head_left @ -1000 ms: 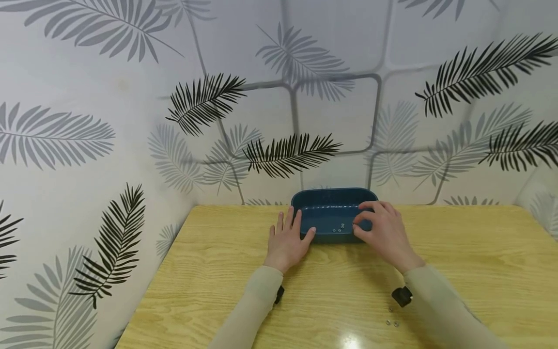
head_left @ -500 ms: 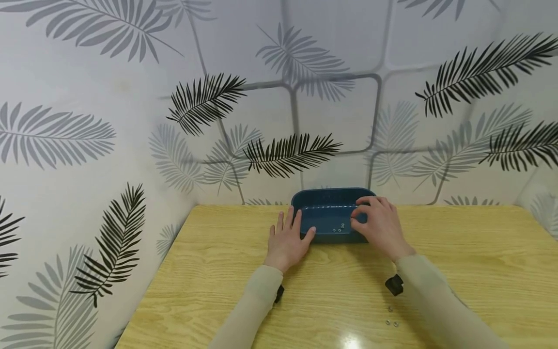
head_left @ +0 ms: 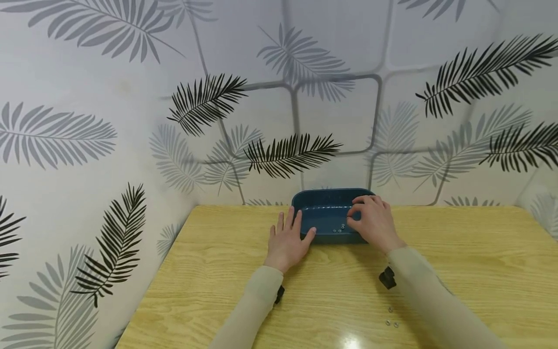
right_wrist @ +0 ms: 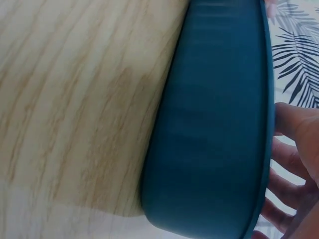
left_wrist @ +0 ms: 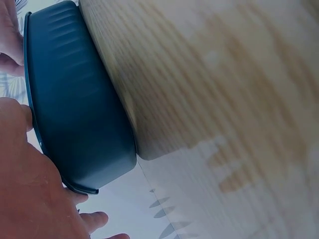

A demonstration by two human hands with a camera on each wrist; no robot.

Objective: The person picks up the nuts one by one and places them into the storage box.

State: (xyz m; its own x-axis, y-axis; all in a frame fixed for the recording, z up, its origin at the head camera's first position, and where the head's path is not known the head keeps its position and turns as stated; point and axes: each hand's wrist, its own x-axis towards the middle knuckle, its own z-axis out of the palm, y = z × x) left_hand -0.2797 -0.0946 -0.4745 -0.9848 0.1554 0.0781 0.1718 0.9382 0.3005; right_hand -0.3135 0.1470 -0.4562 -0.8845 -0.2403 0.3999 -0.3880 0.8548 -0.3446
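A dark blue rectangular tray stands at the table's far edge. Several small metal nuts lie on its floor, near the front wall. My left hand rests on the tray's left front corner with fingers spread and straight, the thumb over the front rim. Over the tray's right end, my right hand has thumb and index finger pinched together around what looks like a small nut, mostly hidden by the fingertips. In the right wrist view, the fingers show beyond the tray's rim.
A few more small nuts lie on the wooden table, near the right forearm. A leaf-patterned wall rises directly behind the tray. Each wrist carries a black camera mount.
My right hand has shifted left, farther over the tray, still pinching. The left hand and tray have stayed in place, as have the visible nuts.
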